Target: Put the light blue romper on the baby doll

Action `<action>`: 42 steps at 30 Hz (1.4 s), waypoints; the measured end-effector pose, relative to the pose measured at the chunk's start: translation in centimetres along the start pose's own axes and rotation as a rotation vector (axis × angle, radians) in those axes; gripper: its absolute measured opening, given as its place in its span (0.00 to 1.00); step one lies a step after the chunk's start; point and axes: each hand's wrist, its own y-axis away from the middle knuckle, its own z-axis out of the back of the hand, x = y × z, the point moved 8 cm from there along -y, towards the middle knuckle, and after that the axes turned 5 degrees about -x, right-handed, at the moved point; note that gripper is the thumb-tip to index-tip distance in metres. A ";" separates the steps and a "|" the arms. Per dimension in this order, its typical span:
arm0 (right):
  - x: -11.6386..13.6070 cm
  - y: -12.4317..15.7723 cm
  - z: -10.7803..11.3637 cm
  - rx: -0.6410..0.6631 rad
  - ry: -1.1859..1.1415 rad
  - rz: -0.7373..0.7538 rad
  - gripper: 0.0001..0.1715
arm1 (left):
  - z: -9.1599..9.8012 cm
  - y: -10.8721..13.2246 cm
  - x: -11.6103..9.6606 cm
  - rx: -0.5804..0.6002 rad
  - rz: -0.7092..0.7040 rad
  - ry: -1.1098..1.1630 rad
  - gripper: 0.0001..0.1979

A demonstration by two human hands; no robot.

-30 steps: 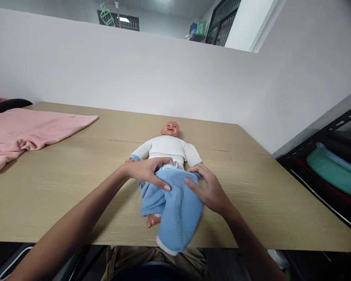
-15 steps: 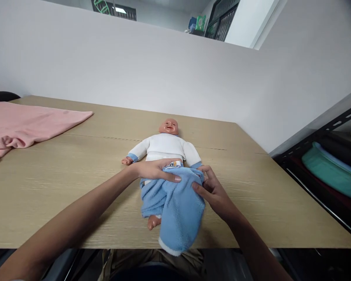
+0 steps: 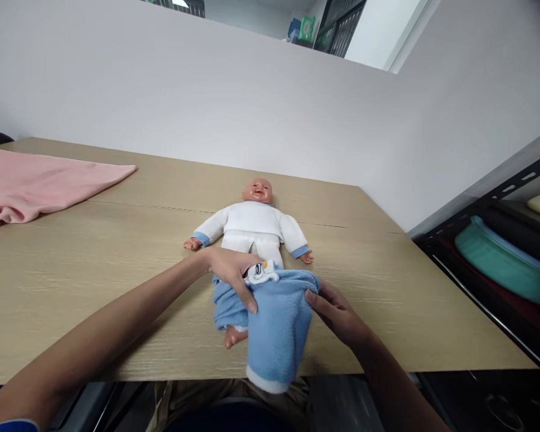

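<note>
A baby doll point(image 3: 253, 225) in a white top lies on its back on the wooden table point(image 3: 94, 264), head away from me. Blue fleece pants point(image 3: 276, 318) are bunched over its legs, and one bare foot sticks out at the lower left. My left hand point(image 3: 231, 273) grips the pants' waistband on the doll's left side, fingers curled over the fabric. My right hand point(image 3: 335, 312) pinches the waistband on the other side. A bit of printed diaper shows between my hands.
A pink cloth point(image 3: 36, 189) lies at the table's far left. A white partition wall stands behind the table. A black shelf rack point(image 3: 490, 240) on the right holds a teal basin point(image 3: 504, 261). The pants' leg end hangs over the table's near edge.
Both hands have slid toward me with the waistband, away from the doll's waist. The white top's hem and the doll's right hand now show. The camera tilted slightly down.
</note>
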 end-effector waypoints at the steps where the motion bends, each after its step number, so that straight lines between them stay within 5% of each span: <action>1: 0.0 0.1 -0.4 0.033 0.011 -0.003 0.30 | 0.2 0.0 -0.1 -0.019 -0.027 0.001 0.23; 6: 0.6 1.4 -2.7 0.258 0.239 -0.078 0.26 | 0.9 -0.2 0.0 -0.147 -0.053 -0.002 0.21; 14: -2.4 1.1 -2.2 0.010 -0.211 -0.079 0.30 | 1.2 0.7 1.7 -0.189 0.065 0.261 0.32; 18: -2.4 1.8 -3.6 0.056 -0.217 -0.133 0.35 | 0.6 0.6 1.5 -0.089 0.040 0.186 0.30; 21: -0.6 2.5 -4.8 0.078 -0.108 -0.087 0.43 | 0.8 0.6 0.9 -0.122 0.015 0.111 0.26; 29: 2.9 3.4 -2.5 -0.484 0.432 0.188 0.15 | 0.1 0.7 0.1 -0.159 0.045 0.126 0.23; 33: 2.6 3.1 -1.9 -0.525 0.501 0.099 0.12 | 0.2 0.5 -0.2 -0.260 0.050 0.174 0.23; 38: 1.6 3.1 -2.5 -0.450 0.551 -0.061 0.21 | -2.0 -0.4 -1.2 -0.175 0.079 -0.041 0.15; 42: 0.4 4.5 -2.9 -0.530 0.616 -0.077 0.27 | -1.6 -0.4 -1.1 -0.390 0.120 -0.334 0.16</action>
